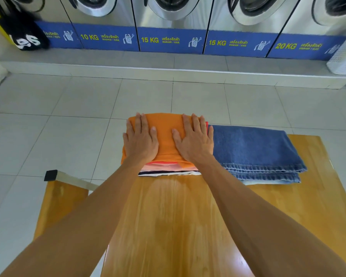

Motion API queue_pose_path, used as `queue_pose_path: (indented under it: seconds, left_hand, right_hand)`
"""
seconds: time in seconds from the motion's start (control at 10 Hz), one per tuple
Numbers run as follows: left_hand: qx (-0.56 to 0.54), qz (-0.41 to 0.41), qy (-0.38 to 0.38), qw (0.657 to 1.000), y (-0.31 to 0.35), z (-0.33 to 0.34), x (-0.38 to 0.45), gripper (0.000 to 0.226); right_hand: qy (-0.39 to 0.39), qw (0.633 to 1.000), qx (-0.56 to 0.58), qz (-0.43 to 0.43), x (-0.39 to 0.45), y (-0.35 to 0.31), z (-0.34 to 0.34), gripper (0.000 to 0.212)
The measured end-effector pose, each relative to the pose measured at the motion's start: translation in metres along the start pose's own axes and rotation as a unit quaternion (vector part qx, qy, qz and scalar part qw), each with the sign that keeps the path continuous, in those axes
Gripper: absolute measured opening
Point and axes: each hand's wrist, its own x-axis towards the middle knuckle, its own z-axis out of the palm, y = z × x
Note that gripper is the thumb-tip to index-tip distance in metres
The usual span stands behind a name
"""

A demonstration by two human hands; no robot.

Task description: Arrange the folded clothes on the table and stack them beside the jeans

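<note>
Both hands flat, palms down, fingers spread, on top of the stack of folded clothes [169,168] at the far end of the table [168,216]. Left hand [140,139] on the left half of the orange top piece [165,132], right hand [194,140] on the right half. Neither hand grips anything; they press and rest open on the cloth, fingertips reaching toward the far edge. Likely reason: flattening the pile and squaring it so it sits neat and does not slide.

Under the orange piece, layers show at the near edge: red-coral, pale pink, then a dark-and-white striped one at the bottom. A sliver of red pokes out on the right side too.

The jeans [254,152] lie folded just to the right of the stack, about touching it, hems toward the near side. So the stack is already beside the jeans; the task looks close to done, only tidying left.

Containers: a white laundry basket [344,54] sits far right on the ledge by the washing machines [172,19], contents cannot tell. A black bag [24,35] hangs or leans at far left, contents hidden. Nothing on the table is in a container.
</note>
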Motion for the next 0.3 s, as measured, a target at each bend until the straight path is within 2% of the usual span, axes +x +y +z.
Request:
queue_pose_path:
  seconds: [0.2,0.3]
  left_hand:
    - [0.034,0.022,-0.079,0.996,0.002,-0.039,-0.008,0.068]
    - [0.018,0.064,-0.065,0.996,0.000,-0.065,-0.022,0.068]
  right_hand:
    - [-0.053,0.998,-0.034,-0.030,-0.009,-0.004,-0.025,0.066]
    - [-0.056,0.997,-0.039,-0.048,-0.028,-0.004,-0.040,0.064]
